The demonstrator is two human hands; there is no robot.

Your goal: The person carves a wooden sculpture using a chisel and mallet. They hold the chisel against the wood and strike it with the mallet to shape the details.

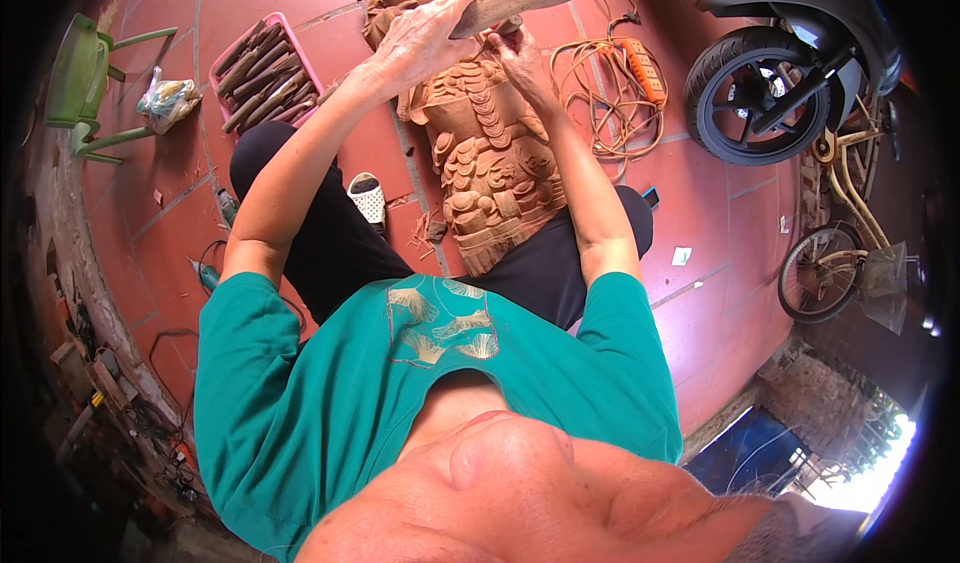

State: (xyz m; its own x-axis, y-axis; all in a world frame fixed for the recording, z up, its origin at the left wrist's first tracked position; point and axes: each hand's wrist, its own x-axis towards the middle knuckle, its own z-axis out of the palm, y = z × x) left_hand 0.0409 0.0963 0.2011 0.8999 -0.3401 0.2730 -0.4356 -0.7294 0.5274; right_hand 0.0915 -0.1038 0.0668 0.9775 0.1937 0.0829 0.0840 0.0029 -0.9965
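Observation:
A long wood carving [490, 163], brown and covered in scale-like and rounded relief, lies lengthwise on the floor between my legs. Over its upper part, my left hand [425, 38] is closed on a flat wooden mallet [525, 1] that points off to the right. My right hand [520, 61] is just beneath the mallet, its fingers closed round a chisel [509, 25]. Only the end of the chisel's wooden handle shows; its blade is hidden. I cannot tell whether mallet and handle touch.
A pink basket [218, 88] of wooden-handled tools stands at left, near a green chair [80, 71] and a plastic bag [167, 101]. To the right lie an orange power strip [645, 71] and coiled cord [590, 103], beside a motorbike wheel [757, 95]. A white slipper [368, 199] sits by my left leg.

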